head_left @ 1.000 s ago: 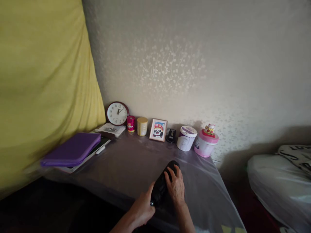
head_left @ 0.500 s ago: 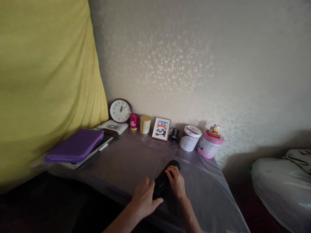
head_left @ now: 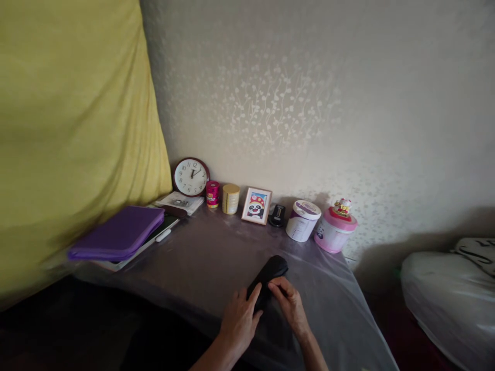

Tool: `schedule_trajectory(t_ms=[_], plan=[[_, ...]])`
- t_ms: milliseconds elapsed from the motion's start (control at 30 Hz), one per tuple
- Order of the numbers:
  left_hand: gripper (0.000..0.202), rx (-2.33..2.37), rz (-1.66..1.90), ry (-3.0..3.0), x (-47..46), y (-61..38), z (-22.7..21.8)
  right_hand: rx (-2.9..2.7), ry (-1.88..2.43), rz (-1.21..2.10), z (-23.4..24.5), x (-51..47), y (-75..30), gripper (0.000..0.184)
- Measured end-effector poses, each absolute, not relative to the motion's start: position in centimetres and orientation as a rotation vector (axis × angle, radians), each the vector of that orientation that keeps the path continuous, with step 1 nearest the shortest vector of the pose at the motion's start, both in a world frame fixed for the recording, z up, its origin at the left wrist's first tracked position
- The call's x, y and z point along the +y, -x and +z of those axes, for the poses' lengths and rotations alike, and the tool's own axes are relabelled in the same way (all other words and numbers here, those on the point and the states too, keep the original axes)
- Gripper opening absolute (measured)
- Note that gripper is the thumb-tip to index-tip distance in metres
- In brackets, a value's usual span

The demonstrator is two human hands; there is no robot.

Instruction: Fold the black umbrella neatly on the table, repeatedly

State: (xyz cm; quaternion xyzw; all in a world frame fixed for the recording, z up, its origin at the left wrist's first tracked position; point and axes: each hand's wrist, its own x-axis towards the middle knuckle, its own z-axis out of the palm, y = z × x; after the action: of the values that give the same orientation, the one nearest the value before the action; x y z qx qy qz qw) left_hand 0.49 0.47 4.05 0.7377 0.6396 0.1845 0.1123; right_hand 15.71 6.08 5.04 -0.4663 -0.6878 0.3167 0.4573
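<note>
A long black bundle (head_left: 274,268), which looks like a folded umbrella, lies slantwise on the near part of the table, its rounded end pointing away from me to the right. My left hand (head_left: 240,315) grips its near part, with forefinger and thumb around it. From the right side, my right hand (head_left: 289,304) pinches at the bundle's edge with thumb and forefinger. What exactly is between those fingertips is too small to make out. The near end of the bundle is partly hidden by my left hand.
Along the wall stand a clock (head_left: 192,176), a pink can (head_left: 212,194), a yellow-lidded can (head_left: 231,199), a panda picture frame (head_left: 257,205), a small black device (head_left: 277,216), a white tub (head_left: 303,221) and a pink-lidded tub (head_left: 334,230). A purple folder (head_left: 119,233) lies left.
My left hand has moved right and closed onto the black bundle. My right hand has slid down to its right side, and the bundle's surface looks smoother.
</note>
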Motion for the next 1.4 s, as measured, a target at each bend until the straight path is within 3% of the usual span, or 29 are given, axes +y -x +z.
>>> schedule_trajectory(t_ms=[467, 567, 767, 933, 1100, 1400], plan=[[0.051, 2.006, 0.500, -2.371, -0.1, -1.5, 2.8, -1.558, 1.088, 1.197, 5.8, 7.2, -13.7, 0.026], [0.052, 2.015, 0.476, -2.385, -0.2, -1.6, 2.6, -1.671, 1.192, 1.097, 5.6, 8.2, -13.5, 0.023], [0.049, 2.024, 0.534, -2.397, -0.5, -1.4, 1.6, -2.083, 1.354, 0.596, 5.8, 9.0, -12.9, 0.010], [0.056, 1.900, 0.528, -2.368, -0.6, -1.0, 2.4, -1.961, 1.393, 0.607, 6.1, 9.2, -12.4, 0.004], [0.053, 1.856, 0.488, -2.243, -0.4, -0.5, 3.7, -1.419, 1.314, 1.118, 6.5, 8.6, -14.7, 0.031], [0.061, 1.736, 0.550, -2.121, -1.6, 1.4, 3.8, -1.268, 1.299, 1.077, 5.4, 6.8, -17.4, 0.035]])
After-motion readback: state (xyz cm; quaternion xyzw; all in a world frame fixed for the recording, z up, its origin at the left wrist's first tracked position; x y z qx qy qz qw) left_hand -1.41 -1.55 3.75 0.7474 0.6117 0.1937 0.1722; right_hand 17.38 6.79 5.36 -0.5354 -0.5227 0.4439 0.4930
